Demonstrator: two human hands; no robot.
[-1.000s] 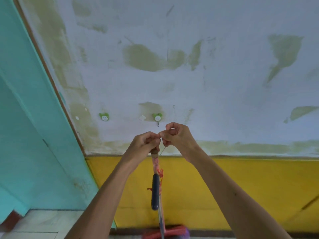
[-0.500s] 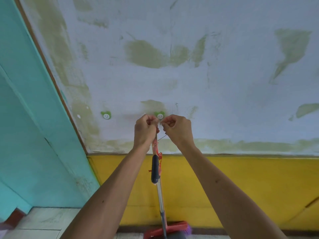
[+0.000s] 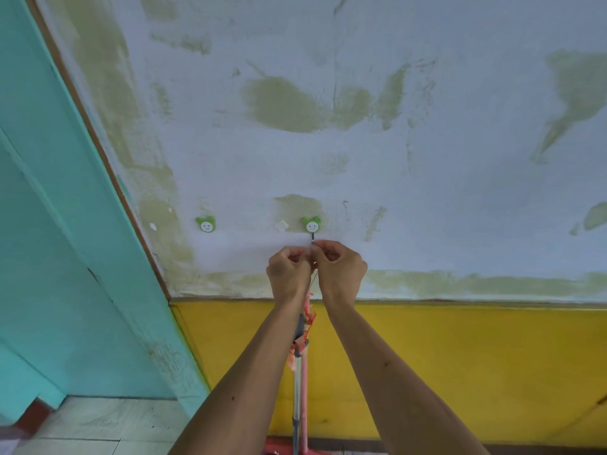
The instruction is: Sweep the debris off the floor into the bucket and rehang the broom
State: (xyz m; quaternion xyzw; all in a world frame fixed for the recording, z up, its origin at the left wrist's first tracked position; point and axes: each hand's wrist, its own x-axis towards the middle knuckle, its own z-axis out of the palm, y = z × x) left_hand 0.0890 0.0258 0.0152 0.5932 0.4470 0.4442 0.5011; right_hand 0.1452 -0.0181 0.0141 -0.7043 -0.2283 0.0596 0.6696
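Observation:
The broom (image 3: pixel 300 382) hangs straight down against the wall, its metal and pink handle wrapped with torn red tape, its red head at the bottom edge. A thin string loop at the handle's top is pinched by both hands. My left hand (image 3: pixel 289 274) and my right hand (image 3: pixel 340 270) are closed together just below the green smiley wall hook (image 3: pixel 312 225), whose small metal hook points down to my fingertips. The bucket and debris are out of view.
A second green smiley hook (image 3: pixel 206 224) sits to the left on the patchy white wall. A turquoise door or panel (image 3: pixel 65 257) fills the left side. The lower wall is yellow (image 3: pixel 460 372), with pale floor tiles (image 3: pixel 98 425) at bottom left.
Both hands have risen with the broom's string from below the hook to its metal tip. The broom handle has lifted with them and come closer to the wall.

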